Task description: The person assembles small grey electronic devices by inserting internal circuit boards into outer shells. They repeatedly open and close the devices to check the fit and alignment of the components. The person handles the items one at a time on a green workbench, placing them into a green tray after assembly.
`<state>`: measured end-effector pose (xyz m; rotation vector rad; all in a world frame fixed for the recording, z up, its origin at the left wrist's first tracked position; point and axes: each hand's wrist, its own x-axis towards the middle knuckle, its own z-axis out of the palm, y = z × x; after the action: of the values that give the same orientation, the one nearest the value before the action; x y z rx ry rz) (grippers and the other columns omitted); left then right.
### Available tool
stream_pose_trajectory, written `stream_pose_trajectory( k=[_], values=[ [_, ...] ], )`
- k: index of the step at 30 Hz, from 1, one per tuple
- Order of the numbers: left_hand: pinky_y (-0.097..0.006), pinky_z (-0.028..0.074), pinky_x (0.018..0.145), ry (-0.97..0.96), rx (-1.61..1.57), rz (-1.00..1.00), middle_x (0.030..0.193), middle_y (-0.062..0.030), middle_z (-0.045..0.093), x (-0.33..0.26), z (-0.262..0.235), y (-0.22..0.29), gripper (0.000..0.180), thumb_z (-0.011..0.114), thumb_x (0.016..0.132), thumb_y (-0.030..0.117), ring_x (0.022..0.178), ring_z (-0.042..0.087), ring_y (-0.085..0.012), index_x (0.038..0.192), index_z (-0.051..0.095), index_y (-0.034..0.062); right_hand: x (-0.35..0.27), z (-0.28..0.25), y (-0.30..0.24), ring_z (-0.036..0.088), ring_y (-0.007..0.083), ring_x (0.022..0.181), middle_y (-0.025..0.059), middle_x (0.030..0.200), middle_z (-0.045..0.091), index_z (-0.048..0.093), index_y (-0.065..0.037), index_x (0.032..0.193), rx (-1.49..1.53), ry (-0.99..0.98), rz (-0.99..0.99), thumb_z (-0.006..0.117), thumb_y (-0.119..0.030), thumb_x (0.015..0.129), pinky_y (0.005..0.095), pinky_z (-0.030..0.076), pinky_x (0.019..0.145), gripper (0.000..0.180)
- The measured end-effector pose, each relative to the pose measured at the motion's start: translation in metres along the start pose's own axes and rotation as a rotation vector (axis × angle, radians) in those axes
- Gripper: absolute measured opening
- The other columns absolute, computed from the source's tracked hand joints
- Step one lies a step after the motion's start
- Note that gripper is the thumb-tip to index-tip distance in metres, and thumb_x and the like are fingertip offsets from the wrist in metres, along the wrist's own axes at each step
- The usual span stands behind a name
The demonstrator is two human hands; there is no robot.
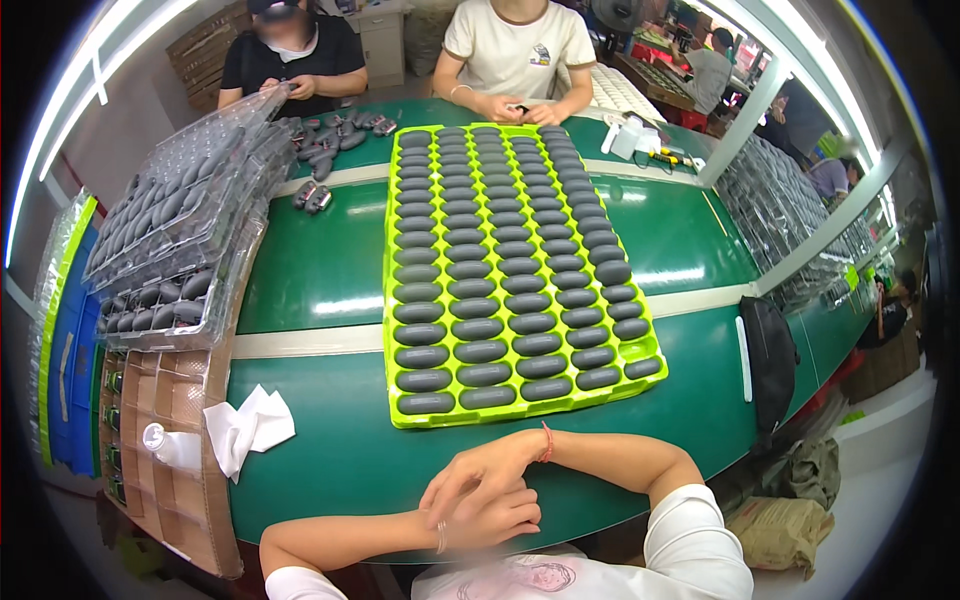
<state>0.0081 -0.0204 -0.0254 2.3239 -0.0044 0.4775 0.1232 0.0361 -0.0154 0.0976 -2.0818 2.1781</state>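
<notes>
My right hand (475,472) lies across my left wrist near the table's front edge, its fingers bent over that wrist. My left hand (503,517) is beneath it, fingers loosely curled in, with nothing seen in them; part of it is blurred. Just beyond both hands, touching neither, a lime-green tray (525,409) lies on the green table (310,275). Rows of dark grey oval pieces (485,375) fill most of its cells. One cell near its right front corner shows bare green.
Stacked clear plastic trays (190,170) with grey pieces stand left, beside a cardboard divider box (185,390), white bottle (172,446) and crumpled tissue (250,425). A black pouch (768,365) lies right. Two people (515,50) work opposite, near loose grey parts (325,140).
</notes>
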Motion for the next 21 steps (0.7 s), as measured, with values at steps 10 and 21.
stream_pose_trajectory(
  k=[10,21],
  values=[
    [-0.034,0.043,0.069,0.005,0.003,-0.004,0.083,-0.0045,0.053,-0.001,0.002,0.001,0.014,0.061,0.090,0.024,0.077,0.050,-0.0218,0.090,0.059,0.0101,-0.001,0.000,-0.007,0.047,0.0317,0.125,0.0186,0.129,0.055,0.058,0.001,0.124,0.131,0.113,0.120,0.057,-0.018,0.090,0.0367,0.041,0.102,0.040],
    [-0.029,0.050,0.057,0.540,-0.157,-0.275,0.079,-0.0081,0.065,0.012,-0.080,0.055,0.011,0.070,0.084,0.010,0.064,0.063,-0.0193,0.094,0.066,0.0051,-0.036,0.026,-0.189,0.059,0.0330,0.112,0.0179,0.123,0.059,0.051,0.000,0.128,-0.853,1.031,-0.465,0.075,-0.019,0.082,0.0392,0.047,0.094,0.056]
  ],
)
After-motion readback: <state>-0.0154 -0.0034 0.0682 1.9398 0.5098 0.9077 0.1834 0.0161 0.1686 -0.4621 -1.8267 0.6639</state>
